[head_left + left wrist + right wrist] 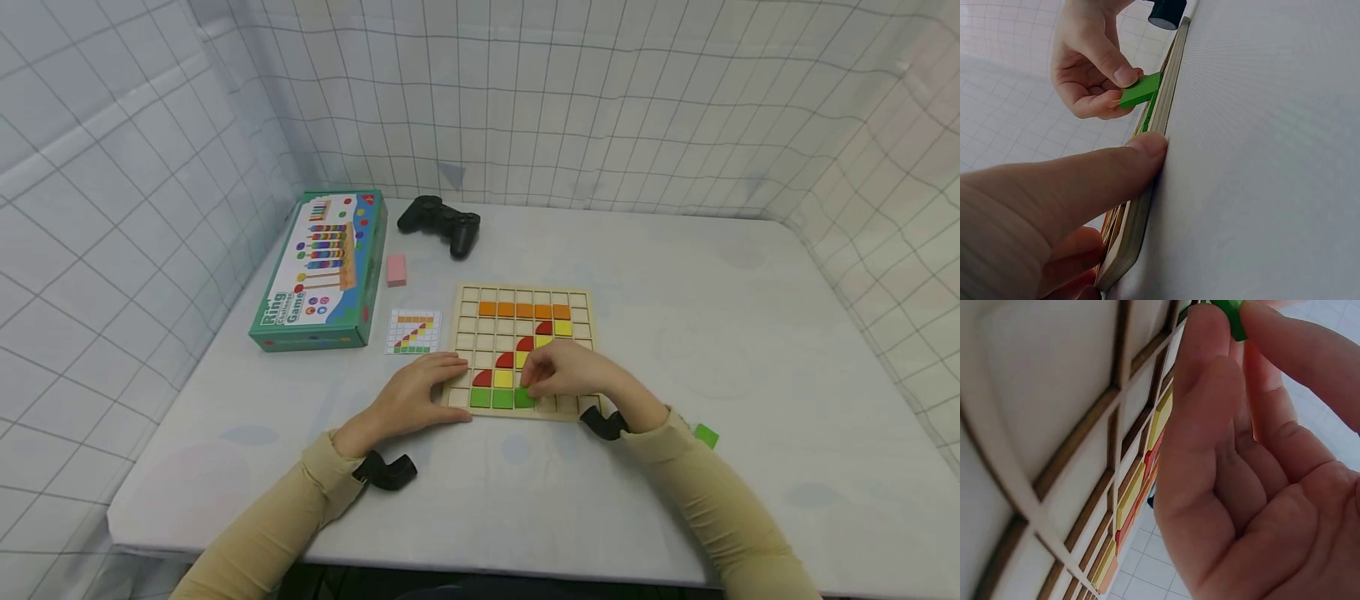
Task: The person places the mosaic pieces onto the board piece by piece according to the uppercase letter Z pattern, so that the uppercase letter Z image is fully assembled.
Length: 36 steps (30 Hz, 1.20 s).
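A wooden grid board [462,342] lies on the table. My left hand [416,390] holds its near-left corner, thumb along the front edge and fingers at the left side. My right hand [564,370] pinches a green square tile [1140,91] between thumb and fingers over the front row. That tile is tilted, its lower edge right at the board in the left wrist view. Green tiles [481,398] fill cells to its left. Red quarter-round tiles [482,378] and yellow tiles [503,378] climb diagonally, partly hidden by the right hand, toward a row of orange tiles [524,311].
A pattern card [413,332] lies left of the board. Behind it are a pink block [396,270], a green Ring game box [315,267] and a black game controller [441,223]. Another green piece [706,436] lies beside the right sleeve. Grid-patterned cloth walls surround the table.
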{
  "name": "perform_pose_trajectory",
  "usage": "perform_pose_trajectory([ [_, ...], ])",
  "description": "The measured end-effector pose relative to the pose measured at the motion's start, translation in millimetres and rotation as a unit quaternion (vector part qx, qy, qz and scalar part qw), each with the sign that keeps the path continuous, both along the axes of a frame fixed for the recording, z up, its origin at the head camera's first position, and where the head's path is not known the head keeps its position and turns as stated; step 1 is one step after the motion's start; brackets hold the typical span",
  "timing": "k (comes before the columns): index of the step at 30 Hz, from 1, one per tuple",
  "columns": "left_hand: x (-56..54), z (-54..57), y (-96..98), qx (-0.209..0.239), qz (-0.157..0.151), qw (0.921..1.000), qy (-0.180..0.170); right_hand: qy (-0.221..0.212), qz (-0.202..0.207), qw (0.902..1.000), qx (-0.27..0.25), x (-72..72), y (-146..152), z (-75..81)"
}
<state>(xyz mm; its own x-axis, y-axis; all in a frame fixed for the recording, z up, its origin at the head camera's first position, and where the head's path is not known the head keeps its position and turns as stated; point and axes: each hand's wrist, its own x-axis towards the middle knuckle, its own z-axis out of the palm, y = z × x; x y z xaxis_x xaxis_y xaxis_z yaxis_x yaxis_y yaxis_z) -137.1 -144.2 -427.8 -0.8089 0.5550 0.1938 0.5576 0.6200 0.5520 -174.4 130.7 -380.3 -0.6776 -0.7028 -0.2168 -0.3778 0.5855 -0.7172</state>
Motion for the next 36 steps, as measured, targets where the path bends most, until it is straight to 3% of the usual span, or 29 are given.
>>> perform_pose_trajectory([
  [13, 0.5, 0.6, 0.7, 0.002, -0.002, 1.0000, 0.005, 0.018, -0.024, 0.9992, 0.026, 2.1, 8.7, 4.1],
  [26, 0.8, 1.0, 1.8, 0.005, -0.002, 1.0000, 0.006, 0.015, -0.098, 0.9948, -0.021, 2.7, 74.4, 19.6],
  [36, 0.5, 0.7, 1.2, 0.005, 0.001, 1.0000, 0.000, 0.017, -0.146, 0.9879, -0.052, 5.6, 104.7, 9.8],
])
